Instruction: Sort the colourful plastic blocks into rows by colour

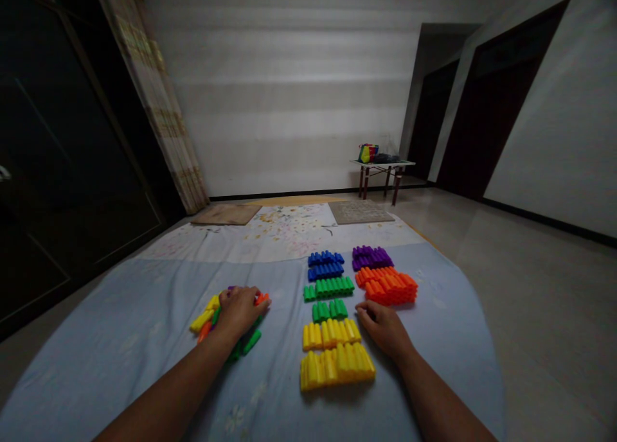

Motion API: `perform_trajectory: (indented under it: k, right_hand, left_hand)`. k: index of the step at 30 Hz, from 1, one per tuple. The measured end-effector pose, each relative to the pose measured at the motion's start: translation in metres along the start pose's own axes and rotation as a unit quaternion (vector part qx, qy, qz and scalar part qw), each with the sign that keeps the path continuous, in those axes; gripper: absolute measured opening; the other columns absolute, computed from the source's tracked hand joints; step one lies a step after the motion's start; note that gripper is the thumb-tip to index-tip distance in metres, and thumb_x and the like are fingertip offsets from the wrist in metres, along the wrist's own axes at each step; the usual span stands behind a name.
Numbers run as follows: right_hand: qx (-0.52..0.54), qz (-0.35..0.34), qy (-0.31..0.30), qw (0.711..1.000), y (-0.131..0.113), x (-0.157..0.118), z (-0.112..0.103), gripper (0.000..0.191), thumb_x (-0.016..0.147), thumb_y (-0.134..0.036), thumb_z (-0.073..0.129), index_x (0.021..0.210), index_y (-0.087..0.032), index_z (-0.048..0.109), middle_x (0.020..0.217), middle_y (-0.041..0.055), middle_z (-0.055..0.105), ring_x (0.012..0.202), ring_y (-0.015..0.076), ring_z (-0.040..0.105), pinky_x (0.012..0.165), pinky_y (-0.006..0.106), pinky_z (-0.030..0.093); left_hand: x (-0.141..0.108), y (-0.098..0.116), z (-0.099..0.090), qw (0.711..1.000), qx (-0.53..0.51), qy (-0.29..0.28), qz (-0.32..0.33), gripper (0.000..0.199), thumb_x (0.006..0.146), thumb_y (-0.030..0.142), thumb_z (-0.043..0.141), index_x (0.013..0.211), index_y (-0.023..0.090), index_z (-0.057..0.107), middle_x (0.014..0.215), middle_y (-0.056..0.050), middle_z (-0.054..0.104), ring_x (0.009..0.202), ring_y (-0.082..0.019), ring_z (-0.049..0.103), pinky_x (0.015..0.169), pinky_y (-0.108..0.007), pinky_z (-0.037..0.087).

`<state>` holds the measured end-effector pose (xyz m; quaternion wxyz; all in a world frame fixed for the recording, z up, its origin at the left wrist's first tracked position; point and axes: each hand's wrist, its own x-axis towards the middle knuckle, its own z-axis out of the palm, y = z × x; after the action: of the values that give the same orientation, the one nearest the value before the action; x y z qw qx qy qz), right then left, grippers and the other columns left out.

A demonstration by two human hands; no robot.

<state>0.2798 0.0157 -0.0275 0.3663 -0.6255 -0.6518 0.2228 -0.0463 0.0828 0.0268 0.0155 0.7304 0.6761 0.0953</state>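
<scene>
My left hand (241, 310) lies over a loose mixed pile on the left, its fingers curled at an orange piece (261, 298); whether it grips it is hidden. Yellow pieces (205, 318) and a green piece (252, 342) stick out around it. My right hand (380, 323) rests closed on the cloth, right of the green rows (330, 310) and below the orange stack (391, 286); what its fingertips hold, if anything, is too small to tell. Yellow rows (337, 367) lie nearest me, blue rows (326, 266) farther off, with a purple group (372, 257) beside them.
A blue cloth (144, 339) covers the rounded table. At its far end lie a brown mat (227, 214) and a grey mat (361, 212). Beyond, a small table (383, 164) holds a colourful bag (368, 153). A curtain (168, 114) hangs at the left.
</scene>
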Motion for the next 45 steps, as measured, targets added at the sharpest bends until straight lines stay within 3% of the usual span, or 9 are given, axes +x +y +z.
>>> perform_trajectory:
  k: [7, 12, 20, 26, 30, 35, 40, 45]
  right_hand:
    - [-0.002, -0.008, 0.003, 1.000, 0.001, 0.000, 0.001, 0.030, 0.080, -0.035, 0.042, 0.087, -0.019, 0.067, 0.079, 0.0047, 0.069, 0.072, 0.0185, 0.062, 0.067, 0.026, 0.042]
    - [-0.004, -0.008, 0.015, 1.000, -0.003, 0.000, 0.001, 0.027, 0.080, -0.031, 0.044, 0.085, -0.019, 0.067, 0.076, 0.0040, 0.069, 0.069, 0.0169, 0.061, 0.063, 0.025, 0.041]
    - [-0.036, 0.001, 0.028, 0.999, -0.011, 0.000, 0.000, 0.025, 0.081, -0.028, 0.044, 0.086, -0.020, 0.067, 0.075, 0.0026, 0.069, 0.067, 0.0139, 0.061, 0.063, 0.021, 0.039]
    - [-0.041, 0.007, 0.029, 0.999, -0.015, 0.000, -0.002, 0.023, 0.080, -0.027, 0.046, 0.084, -0.021, 0.067, 0.072, 0.0008, 0.069, 0.064, 0.0124, 0.060, 0.059, 0.020, 0.037]
    - [-0.039, 0.012, 0.029, 0.999, -0.017, 0.001, -0.003, 0.023, 0.081, -0.027, 0.045, 0.084, -0.022, 0.067, 0.075, 0.0006, 0.069, 0.066, 0.0120, 0.061, 0.060, 0.020, 0.037]
    - [-0.045, 0.020, 0.028, 0.998, -0.016, 0.003, -0.003, 0.022, 0.079, -0.026, 0.047, 0.085, -0.023, 0.067, 0.074, 0.0000, 0.069, 0.066, 0.0117, 0.061, 0.060, 0.019, 0.037]
    - [-0.042, 0.021, 0.028, 0.998, -0.016, 0.004, -0.002, 0.021, 0.079, -0.026, 0.047, 0.085, -0.024, 0.067, 0.072, -0.0007, 0.069, 0.064, 0.0110, 0.060, 0.057, 0.019, 0.034]
    - [-0.048, 0.014, 0.027, 0.998, -0.017, 0.006, -0.003, 0.020, 0.077, -0.022, 0.046, 0.078, -0.021, 0.066, 0.070, -0.0009, 0.067, 0.062, 0.0102, 0.058, 0.054, 0.019, 0.031]
  left_hand:
    - [0.003, -0.013, 0.002, 0.999, -0.021, -0.018, 0.036, 0.048, 0.068, 0.048, 0.053, 0.111, 0.025, 0.057, 0.122, -0.007, 0.056, 0.116, -0.027, 0.043, 0.098, -0.046, 0.019]
    - [0.010, -0.016, 0.000, 0.996, -0.020, -0.054, 0.071, 0.033, 0.068, 0.039, 0.055, 0.098, 0.029, 0.063, 0.109, -0.003, 0.064, 0.111, -0.026, 0.049, 0.099, -0.047, 0.021]
    - [0.027, -0.017, 0.007, 0.996, -0.005, -0.076, 0.052, 0.037, 0.067, 0.038, 0.054, 0.101, 0.027, 0.062, 0.111, -0.005, 0.063, 0.108, -0.028, 0.052, 0.095, -0.049, 0.027]
    - [0.041, -0.008, -0.005, 0.994, -0.011, -0.099, 0.052, 0.032, 0.065, 0.039, 0.055, 0.093, 0.027, 0.065, 0.104, -0.004, 0.066, 0.104, -0.028, 0.054, 0.094, -0.048, 0.028]
    - [0.055, 0.029, -0.021, 0.996, -0.049, -0.063, 0.043, 0.038, 0.068, 0.050, 0.051, 0.096, 0.028, 0.064, 0.108, -0.003, 0.065, 0.104, -0.028, 0.054, 0.092, -0.044, 0.030]
    - [0.066, 0.111, -0.031, 0.989, -0.082, -0.018, 0.122, 0.039, 0.069, 0.049, 0.052, 0.097, 0.025, 0.063, 0.106, -0.003, 0.065, 0.101, -0.024, 0.055, 0.091, -0.039, 0.031]
    - [0.076, 0.191, -0.021, 0.975, -0.104, -0.022, 0.197, 0.035, 0.068, 0.043, 0.055, 0.097, 0.026, 0.063, 0.105, -0.003, 0.065, 0.104, -0.023, 0.053, 0.092, -0.039, 0.028]
    - [0.087, 0.242, -0.005, 0.968, -0.107, -0.052, 0.220, 0.037, 0.068, 0.044, 0.056, 0.098, 0.024, 0.063, 0.104, -0.005, 0.065, 0.103, -0.023, 0.053, 0.088, -0.036, 0.032]
